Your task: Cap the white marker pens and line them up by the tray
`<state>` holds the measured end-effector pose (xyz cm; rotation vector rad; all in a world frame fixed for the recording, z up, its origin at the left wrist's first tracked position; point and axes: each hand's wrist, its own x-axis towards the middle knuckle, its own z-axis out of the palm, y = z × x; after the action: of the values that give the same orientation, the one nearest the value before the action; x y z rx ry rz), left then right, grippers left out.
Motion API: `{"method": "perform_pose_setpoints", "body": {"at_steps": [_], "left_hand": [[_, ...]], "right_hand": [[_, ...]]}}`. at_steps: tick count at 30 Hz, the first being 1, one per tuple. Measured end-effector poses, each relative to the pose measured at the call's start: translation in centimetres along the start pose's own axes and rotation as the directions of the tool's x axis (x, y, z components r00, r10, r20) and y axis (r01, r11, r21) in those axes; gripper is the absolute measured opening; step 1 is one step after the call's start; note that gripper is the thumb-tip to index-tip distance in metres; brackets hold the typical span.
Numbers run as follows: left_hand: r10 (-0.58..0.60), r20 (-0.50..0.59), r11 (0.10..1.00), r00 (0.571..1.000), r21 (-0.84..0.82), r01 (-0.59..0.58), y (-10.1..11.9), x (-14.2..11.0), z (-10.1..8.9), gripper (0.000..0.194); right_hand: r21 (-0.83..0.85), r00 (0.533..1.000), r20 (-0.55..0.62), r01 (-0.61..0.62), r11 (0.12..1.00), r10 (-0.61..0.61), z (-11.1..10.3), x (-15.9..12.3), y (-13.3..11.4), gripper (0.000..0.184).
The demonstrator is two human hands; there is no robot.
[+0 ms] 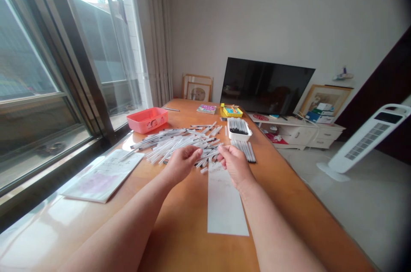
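Note:
My left hand [184, 162] and my right hand [236, 165] are close together over the near edge of a loose pile of pens [173, 143]. The fingers of both are closed in a pinch, with what looks like a slim whitish pen [210, 152] between them; pens behind it make its ends hard to make out. The heaped pens have clear or white barrels and black parts. To the right lies a neat row of pens [244, 151], below a white box [240, 136] packed with more pens. A long white paper [224, 207] lies under my right hand.
A pink plastic box [146, 120] stands behind the pile at left. A notebook [102, 175] lies near the window side. Farther back are a colourful booklet [206, 109] and a yellow box [231, 111]. The table's right edge [308, 190] drops to the floor, where a tower fan [362, 143] stands.

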<state>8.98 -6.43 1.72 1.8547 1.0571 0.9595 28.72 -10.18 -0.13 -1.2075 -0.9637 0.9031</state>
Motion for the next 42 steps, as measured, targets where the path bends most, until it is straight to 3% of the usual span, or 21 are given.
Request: {"method": "perform_pose_setpoints", "body": {"at_steps": [3, 5, 10, 14, 17, 22, 25, 28, 34, 37, 42], "left_hand": [[-0.061, -0.161, 0.998, 0.985, 0.001, 0.062, -1.0, 0.6, -1.2, 0.041], [-0.049, -0.194, 0.993, 0.98, 0.093, 0.068, -1.7, 1.0, -1.7, 0.029], [-0.064, -0.038, 0.921, 0.997, 0.383, 0.074, -2.8, 0.9, -1.7, 0.009], [-0.07, 0.053, 0.809, 0.996, 0.587, 0.026, -3.0, 0.4, -1.3, 0.012], [-0.041, 0.077, 0.751, 0.996, 0.66, -0.02, -3.1, 0.2, -1.2, 0.015], [-0.027, 0.101, 0.729, 0.994, 0.682, -0.049, -3.3, 0.1, -1.3, 0.014], [-0.009, 0.096, 0.751, 0.995, 0.658, -0.057, -3.3, 0.4, -1.5, 0.015], [0.032, 0.083, 0.827, 0.996, 0.557, -0.073, -2.9, 0.6, -1.5, 0.015], [-0.088, 0.08, 0.979, 0.993, 0.188, 0.072, -1.6, 0.3, -1.4, 0.01], [-0.093, 0.089, 0.995, 0.992, 0.053, 0.088, -1.5, 0.2, -1.4, 0.013], [-0.082, 0.1, 0.996, 0.992, -0.026, 0.085, -1.6, 0.2, -1.4, 0.011]], "right_hand": [[-0.007, 0.989, -0.138, 0.052, 0.999, -0.053, -0.8, 0.8, 0.2, 0.044], [-0.044, 0.978, -0.185, 0.09, 0.995, -0.096, -1.3, 1.2, 0.5, 0.043], [-0.074, 0.963, -0.255, 0.076, 0.994, -0.092, -1.6, 1.6, 0.9, 0.04], [-0.066, 0.96, -0.264, 0.075, 0.995, -0.09, -1.6, 1.6, 1.0, 0.041], [-0.069, 0.962, -0.252, 0.091, 0.994, -0.105, -1.6, 1.6, 1.1, 0.042], [-0.074, 0.966, -0.233, 0.1, 0.992, -0.115, -1.6, 1.6, 1.0, 0.043], [-0.052, 0.965, -0.247, 0.078, 0.996, -0.088, -1.5, 1.6, 0.9, 0.042], [-0.038, 0.959, -0.271, 0.071, 0.997, -0.078, -1.3, 1.5, 0.8, 0.042], [-0.062, 0.953, -0.281, 0.094, 0.994, -0.108, -1.4, 1.5, 0.8, 0.04], [-0.095, 0.955, -0.269, 0.104, 0.99, -0.126, -1.4, 1.4, 0.7, 0.04], [-0.131, 0.95, -0.266, 0.133, 0.982, -0.164, -1.1, 1.2, 0.7, 0.041]]}}
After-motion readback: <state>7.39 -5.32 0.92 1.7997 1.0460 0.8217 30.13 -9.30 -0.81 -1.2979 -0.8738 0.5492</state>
